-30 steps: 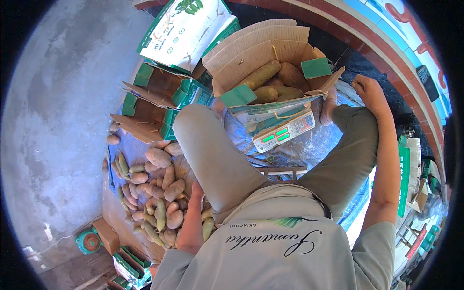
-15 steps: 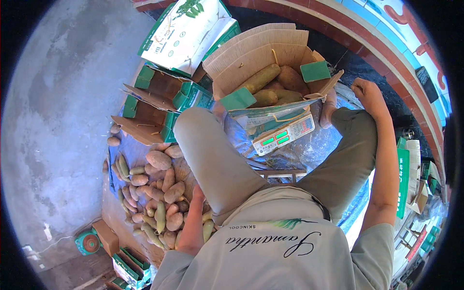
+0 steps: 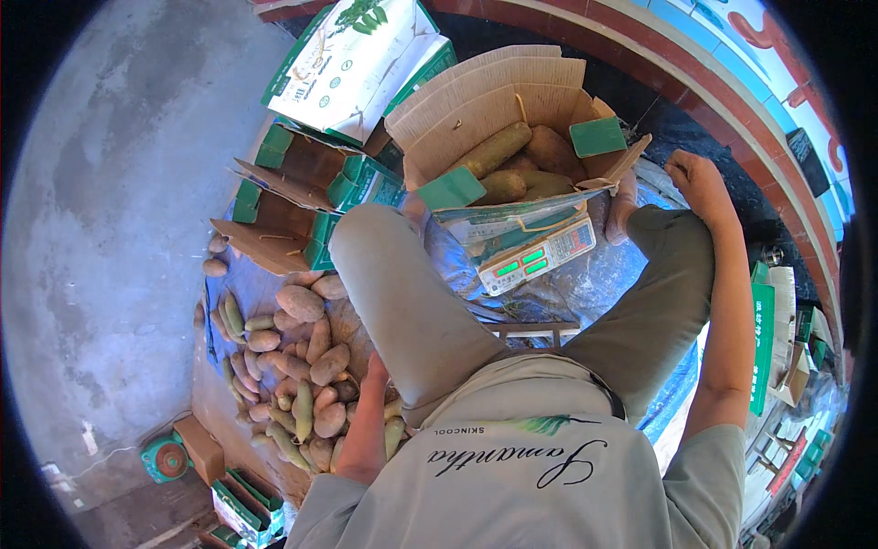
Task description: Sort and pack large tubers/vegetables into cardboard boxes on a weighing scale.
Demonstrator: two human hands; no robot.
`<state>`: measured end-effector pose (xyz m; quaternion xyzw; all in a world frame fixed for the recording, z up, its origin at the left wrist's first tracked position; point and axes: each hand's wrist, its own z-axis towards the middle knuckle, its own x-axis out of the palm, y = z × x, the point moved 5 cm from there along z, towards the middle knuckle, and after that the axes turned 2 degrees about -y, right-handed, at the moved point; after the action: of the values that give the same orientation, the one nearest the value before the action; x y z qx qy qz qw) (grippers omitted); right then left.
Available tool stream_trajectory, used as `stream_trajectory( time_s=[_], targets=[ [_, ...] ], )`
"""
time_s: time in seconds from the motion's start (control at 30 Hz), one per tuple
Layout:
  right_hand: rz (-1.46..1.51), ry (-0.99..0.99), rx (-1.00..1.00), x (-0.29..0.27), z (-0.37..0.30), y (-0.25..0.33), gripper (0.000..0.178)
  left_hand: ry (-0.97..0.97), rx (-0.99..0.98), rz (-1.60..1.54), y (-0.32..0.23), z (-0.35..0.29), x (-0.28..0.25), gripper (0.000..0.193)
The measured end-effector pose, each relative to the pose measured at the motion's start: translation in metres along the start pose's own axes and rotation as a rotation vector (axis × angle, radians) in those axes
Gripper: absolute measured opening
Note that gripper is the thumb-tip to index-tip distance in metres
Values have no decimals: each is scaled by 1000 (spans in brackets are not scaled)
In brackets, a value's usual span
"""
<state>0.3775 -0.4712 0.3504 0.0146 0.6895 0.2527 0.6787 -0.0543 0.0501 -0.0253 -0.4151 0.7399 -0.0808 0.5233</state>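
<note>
My left hand (image 3: 376, 368) hangs beside my left thigh, next to a heap of oblong brown and green vegetables (image 3: 299, 304). The thigh and the forearm hide most of its fingers. Across my right knee lies my right forearm, and my right hand (image 3: 697, 174) hangs past it with curled fingers and nothing visible in them. Between my knees, an open cardboard box (image 3: 494, 105) holds several large vegetables (image 3: 498, 149) of the same sort. Its flaps stand up, and it sits at a digital scale (image 3: 537, 259) with a lit green display.
Two open boxes (image 3: 274, 215) lie at the left of my left knee, with a white and green carton (image 3: 352, 69) behind them. Blue sheeting (image 3: 585, 279) covers the floor under the scale. A green and white carton (image 3: 766, 329) stands at the right. A green round device (image 3: 166, 459) sits far left.
</note>
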Motion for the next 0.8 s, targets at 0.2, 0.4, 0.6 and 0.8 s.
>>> stream_trajectory(
  time_s=[0.2,0.4,0.6,0.8],
  targets=[
    [7,-8,-15,0,-1,-1,15,-10,-5,-23,2,-1,2,39],
    [13,2,-12,0,-1,0,15,-19,-9,-45,-1,4,4,39],
    [-22,-30,-31,1,-1,-4,15,-29,-10,-68,-2,6,4,39],
    [0,-24,-21,-1,-2,1,15,-39,-14,-90,0,8,3,39]
  ],
)
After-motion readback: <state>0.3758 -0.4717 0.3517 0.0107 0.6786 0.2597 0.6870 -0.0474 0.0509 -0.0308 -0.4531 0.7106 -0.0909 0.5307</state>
